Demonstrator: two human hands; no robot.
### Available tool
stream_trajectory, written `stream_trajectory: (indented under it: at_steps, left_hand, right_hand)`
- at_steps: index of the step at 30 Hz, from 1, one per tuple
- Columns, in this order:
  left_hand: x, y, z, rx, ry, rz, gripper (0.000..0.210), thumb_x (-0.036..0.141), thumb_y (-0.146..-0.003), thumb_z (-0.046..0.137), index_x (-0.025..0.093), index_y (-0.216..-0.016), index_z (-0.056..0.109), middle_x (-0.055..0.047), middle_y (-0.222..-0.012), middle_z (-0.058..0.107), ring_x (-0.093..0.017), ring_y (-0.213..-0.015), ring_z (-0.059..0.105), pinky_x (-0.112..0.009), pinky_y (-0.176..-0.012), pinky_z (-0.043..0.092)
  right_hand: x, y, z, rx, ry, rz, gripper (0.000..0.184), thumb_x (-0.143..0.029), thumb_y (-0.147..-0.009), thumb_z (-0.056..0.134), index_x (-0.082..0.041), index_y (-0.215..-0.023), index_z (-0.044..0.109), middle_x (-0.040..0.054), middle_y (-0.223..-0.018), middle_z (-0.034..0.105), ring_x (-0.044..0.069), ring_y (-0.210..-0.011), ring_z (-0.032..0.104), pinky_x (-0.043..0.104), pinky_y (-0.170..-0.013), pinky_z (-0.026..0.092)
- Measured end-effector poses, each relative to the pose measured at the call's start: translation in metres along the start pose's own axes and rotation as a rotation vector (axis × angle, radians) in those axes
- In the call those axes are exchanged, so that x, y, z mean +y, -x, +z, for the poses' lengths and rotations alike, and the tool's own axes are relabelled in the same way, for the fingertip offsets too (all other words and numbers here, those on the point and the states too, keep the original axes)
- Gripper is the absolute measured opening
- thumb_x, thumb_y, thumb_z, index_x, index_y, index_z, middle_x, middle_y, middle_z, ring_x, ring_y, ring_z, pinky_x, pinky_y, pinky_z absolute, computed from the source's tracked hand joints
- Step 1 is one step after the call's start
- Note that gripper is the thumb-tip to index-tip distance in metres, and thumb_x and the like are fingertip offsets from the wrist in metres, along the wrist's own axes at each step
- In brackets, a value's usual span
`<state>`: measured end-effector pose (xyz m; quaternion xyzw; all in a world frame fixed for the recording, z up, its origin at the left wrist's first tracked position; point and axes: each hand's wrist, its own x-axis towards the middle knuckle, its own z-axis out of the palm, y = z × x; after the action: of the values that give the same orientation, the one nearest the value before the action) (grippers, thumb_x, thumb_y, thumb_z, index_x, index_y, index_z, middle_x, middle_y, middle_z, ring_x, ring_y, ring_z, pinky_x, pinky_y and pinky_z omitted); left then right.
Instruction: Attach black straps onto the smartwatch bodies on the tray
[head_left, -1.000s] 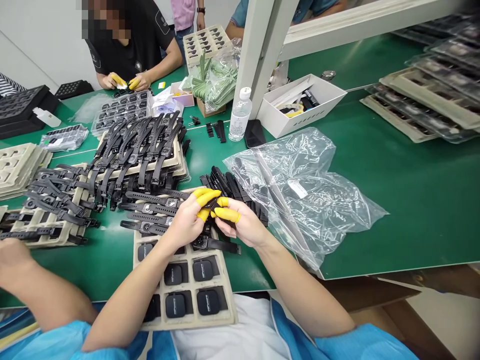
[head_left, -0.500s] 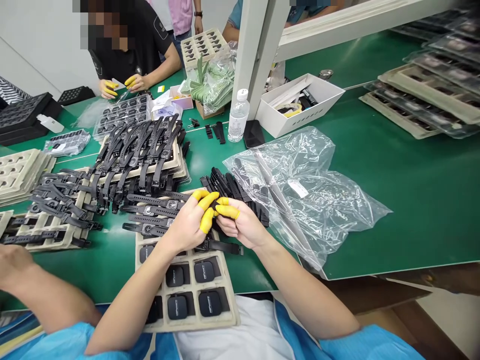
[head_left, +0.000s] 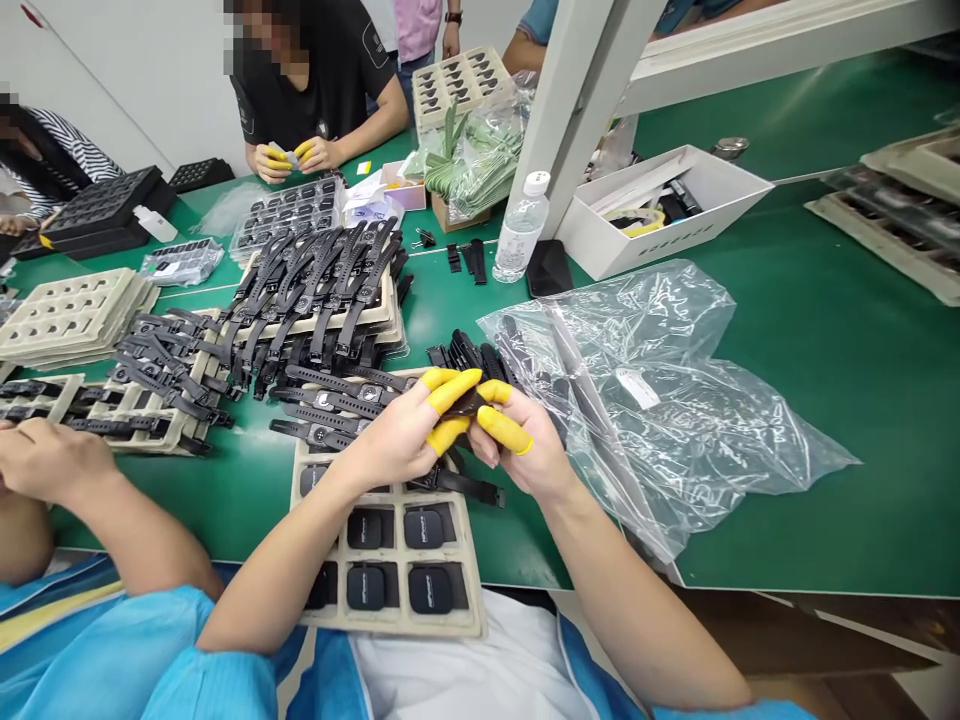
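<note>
Left hand [head_left: 401, 432] and right hand [head_left: 525, 440], fingers [head_left: 454, 392] around a dark piece [head_left: 470, 403], tray [head_left: 401, 622] nearby partly past the table edge [head_left: 525, 583]

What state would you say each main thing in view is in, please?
Left hand: closed on a dark part
Right hand: closed on the same dark part
Near tray: holding dark square pieces
Watches: piled, straps overlapping
Bottle: upright, capped
White box: open
Clear plastic bag: crumpled

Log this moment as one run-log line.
left hand + right hand: both holding dark part | tray: square black pieces in near compartments | clear bag: right of hands
</note>
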<state>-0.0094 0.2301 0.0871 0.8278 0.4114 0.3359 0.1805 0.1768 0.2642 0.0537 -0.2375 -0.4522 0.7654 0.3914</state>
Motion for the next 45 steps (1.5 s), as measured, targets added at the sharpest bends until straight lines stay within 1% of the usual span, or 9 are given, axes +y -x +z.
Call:
stream_trajectory:
  at_steps: [7, 13, 16, 20, 24, 29, 33, 39, 45]
  left_hand:
    - [0.014, 0.0, -0.061, -0.054, -0.336, -0.22, 0.054, 0.021, -0.101, 0.05, 0.023, -0.155, 0.045, -0.01, -0.134, 0.066, -0.025, -0.122, 0.066, -0.037, -0.107, 0.055]
    - [0.009, 0.047, -0.103, -0.24, -0.634, -0.402, 0.029, 0.019, -0.098, 0.05, 0.021, -0.113, 0.075, -0.01, -0.1, 0.073, -0.028, -0.097, 0.068, -0.043, -0.093, 0.052]
    - [0.015, 0.079, -0.105, -0.213, -0.53, -0.49, 0.02, 0.025, -0.1, 0.053, 0.021, -0.109, 0.071, -0.007, -0.097, 0.073, -0.026, -0.091, 0.067, -0.039, -0.087, 0.051]
    - [0.022, 0.111, -0.101, -0.331, -0.295, -0.578, 0.016, 0.022, -0.101, 0.051, 0.023, -0.103, 0.067, -0.004, -0.098, 0.072, -0.021, -0.087, 0.065, -0.032, -0.078, 0.05]
    - [0.012, 0.124, -0.083, -0.325, -0.41, -0.573, 0.023, 0.016, -0.101, 0.047, 0.021, -0.107, 0.069, -0.008, -0.111, 0.066, -0.025, -0.107, 0.059, -0.04, -0.098, 0.047]
    - [-0.003, 0.128, -0.066, -0.16, -0.542, -0.502, 0.011, 0.026, -0.103, 0.055, 0.019, -0.103, 0.063, -0.01, -0.111, 0.062, -0.026, -0.106, 0.057, -0.047, -0.1, 0.048]
    - [0.009, 0.142, -0.072, -0.04, -0.662, -0.492, 0.011, 0.03, -0.102, 0.058, 0.02, -0.097, 0.059, -0.011, -0.109, 0.061, -0.029, -0.109, 0.058, -0.045, -0.094, 0.052]
    - [0.035, 0.168, -0.072, -0.34, -0.848, -0.572, 0.026, 0.006, -0.088, 0.052, 0.015, -0.108, 0.066, -0.015, -0.111, 0.066, -0.033, -0.105, 0.059, -0.044, -0.085, 0.054]
    - [0.03, 0.16, -0.06, -0.426, -1.022, -0.545, 0.017, 0.013, -0.089, 0.056, 0.014, -0.099, 0.07, -0.016, -0.102, 0.069, -0.035, -0.097, 0.059, -0.045, -0.075, 0.052]
  right_hand:
    - [-0.001, 0.001, -0.009, 0.038, 0.514, -0.136, 0.031, -0.053, -0.095, 0.068, -0.023, -0.101, 0.067, 0.0013, -0.077, 0.064, 0.017, -0.064, 0.056, 0.031, -0.058, 0.045]
    - [0.009, 0.004, -0.003, -0.135, 1.016, -0.357, 0.028, -0.04, -0.104, 0.054, -0.02, -0.101, 0.074, 0.0085, -0.096, 0.062, 0.018, -0.07, 0.056, 0.032, -0.061, 0.043]
    - [0.016, 0.01, 0.005, -0.274, 1.173, -0.459, 0.032, -0.036, -0.107, 0.048, -0.018, -0.102, 0.074, 0.01, -0.092, 0.067, 0.02, -0.071, 0.059, 0.033, -0.06, 0.04]
    - [0.022, 0.017, 0.013, -0.464, 1.26, -0.555, 0.029, -0.032, -0.108, 0.047, -0.019, -0.103, 0.072, 0.0093, -0.085, 0.072, 0.022, -0.074, 0.062, 0.033, -0.063, 0.04]
    - [0.023, 0.02, 0.014, -0.555, 1.336, -0.498, 0.025, -0.027, -0.105, 0.051, -0.019, -0.09, 0.069, 0.0086, -0.079, 0.071, 0.021, -0.07, 0.059, 0.032, -0.06, 0.034]
    - [0.018, 0.017, 0.011, -0.562, 1.305, -0.479, 0.021, -0.03, -0.103, 0.057, -0.02, -0.089, 0.069, 0.0058, -0.078, 0.069, 0.018, -0.067, 0.058, 0.031, -0.058, 0.031]
    - [0.008, 0.007, 0.001, -0.36, 1.218, -0.484, 0.023, -0.037, -0.104, 0.058, -0.02, -0.095, 0.071, 0.0047, -0.083, 0.069, 0.018, -0.071, 0.062, 0.03, -0.061, 0.039]
    - [0.0, -0.013, -0.04, 0.299, 1.478, -0.152, 0.021, -0.032, -0.1, 0.059, -0.018, -0.113, 0.068, 0.0129, -0.112, 0.068, 0.029, -0.099, 0.067, 0.037, -0.076, 0.05]
    - [0.001, -0.017, -0.058, 0.273, 1.629, 0.167, 0.028, -0.036, -0.095, 0.069, -0.016, -0.114, 0.066, 0.015, -0.117, 0.064, 0.034, -0.108, 0.064, 0.039, -0.078, 0.051]
